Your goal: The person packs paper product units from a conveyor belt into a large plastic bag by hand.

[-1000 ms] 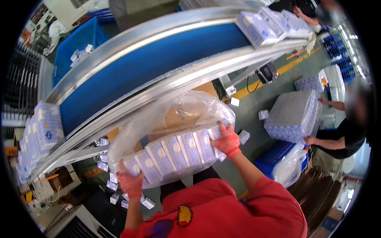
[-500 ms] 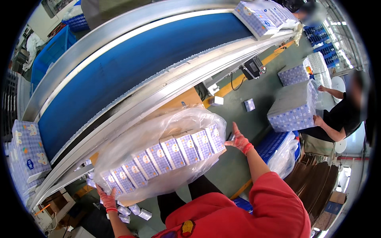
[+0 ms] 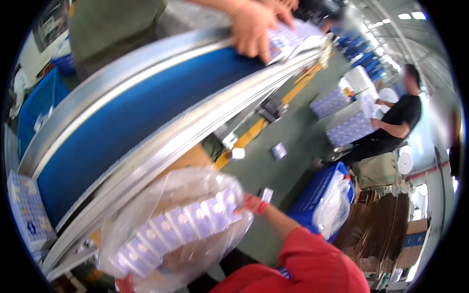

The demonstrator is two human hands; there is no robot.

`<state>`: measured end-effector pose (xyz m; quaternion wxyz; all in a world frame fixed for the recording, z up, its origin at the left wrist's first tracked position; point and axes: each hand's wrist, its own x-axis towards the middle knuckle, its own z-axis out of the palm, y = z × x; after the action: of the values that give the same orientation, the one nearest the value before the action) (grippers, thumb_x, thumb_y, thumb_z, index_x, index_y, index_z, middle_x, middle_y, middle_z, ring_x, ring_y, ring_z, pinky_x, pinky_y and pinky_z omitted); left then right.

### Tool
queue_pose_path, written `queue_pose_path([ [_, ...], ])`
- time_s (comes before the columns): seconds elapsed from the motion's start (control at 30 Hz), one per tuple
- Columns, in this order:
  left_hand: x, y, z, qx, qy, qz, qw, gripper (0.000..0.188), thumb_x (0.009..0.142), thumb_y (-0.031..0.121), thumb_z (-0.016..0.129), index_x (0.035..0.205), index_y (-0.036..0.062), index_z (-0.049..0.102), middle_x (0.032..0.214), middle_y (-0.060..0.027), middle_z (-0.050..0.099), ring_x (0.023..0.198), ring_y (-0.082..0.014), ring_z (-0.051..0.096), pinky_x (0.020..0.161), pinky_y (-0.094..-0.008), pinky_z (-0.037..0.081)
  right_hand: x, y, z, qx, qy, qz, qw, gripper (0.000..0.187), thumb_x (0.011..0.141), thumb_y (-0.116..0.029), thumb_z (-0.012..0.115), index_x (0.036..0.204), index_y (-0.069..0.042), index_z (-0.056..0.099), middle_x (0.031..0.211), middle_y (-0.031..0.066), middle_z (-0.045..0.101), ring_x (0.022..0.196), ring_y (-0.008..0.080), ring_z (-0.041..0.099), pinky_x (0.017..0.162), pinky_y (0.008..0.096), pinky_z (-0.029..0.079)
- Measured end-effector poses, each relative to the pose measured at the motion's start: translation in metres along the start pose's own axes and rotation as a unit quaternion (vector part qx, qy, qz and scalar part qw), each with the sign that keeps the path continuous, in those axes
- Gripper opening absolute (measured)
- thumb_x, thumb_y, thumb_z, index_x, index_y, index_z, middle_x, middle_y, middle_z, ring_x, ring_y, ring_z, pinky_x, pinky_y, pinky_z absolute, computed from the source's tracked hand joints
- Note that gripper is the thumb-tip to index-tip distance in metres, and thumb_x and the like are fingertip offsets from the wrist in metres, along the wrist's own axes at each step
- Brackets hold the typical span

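Note:
A large clear plastic bag (image 3: 176,180) lies open around a carton with a row of purple-and-white checked tissue packs (image 3: 178,222). My right hand (image 3: 253,203), in a red glove, is at the right end of the row, its fingers closed over the bag's edge by the last pack. My left hand (image 3: 125,283), also red-gloved, is at the bag's lower left corner; it is blurred and its fingers are mostly hidden.
A blue conveyor belt (image 3: 132,115) runs beyond the bag. Across it, another person's hands (image 3: 254,29) hold packs. Checked packs (image 3: 30,210) stand at its left end. At right are a blue basket (image 3: 308,195), flattened cardboard (image 3: 376,224) and a co-worker (image 3: 398,112) with a wrapped bundle (image 3: 349,127).
My right hand has come in from spread fingers to the bag's edge. My view has shifted. Another person's hands have appeared over the packs on the belt. The co-worker stands farther off.

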<state>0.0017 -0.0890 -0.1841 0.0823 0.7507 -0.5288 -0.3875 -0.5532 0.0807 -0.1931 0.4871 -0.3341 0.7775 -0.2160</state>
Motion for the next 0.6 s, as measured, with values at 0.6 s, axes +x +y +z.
queue_pose_path([
  [0.6, -0.04, 0.145, 0.065, 0.312, -0.019, 0.418, 0.853, 0.053, 0.074, 0.045, 0.05, 0.109, 0.0062, 0.051, 0.102, -0.015, 0.055, 0.088, -0.0291, 0.054, 0.08, -0.0415, 0.039, -0.019, -0.117, -0.029, -0.409, 0.027, 0.153, 0.899, 0.031, 0.067, -0.034, 0.058, 0.089, -0.013, 0.063, 0.095, 0.0091, 0.061, 0.088, 0.0256, 0.058, 0.067, 0.0396, 0.048],
])
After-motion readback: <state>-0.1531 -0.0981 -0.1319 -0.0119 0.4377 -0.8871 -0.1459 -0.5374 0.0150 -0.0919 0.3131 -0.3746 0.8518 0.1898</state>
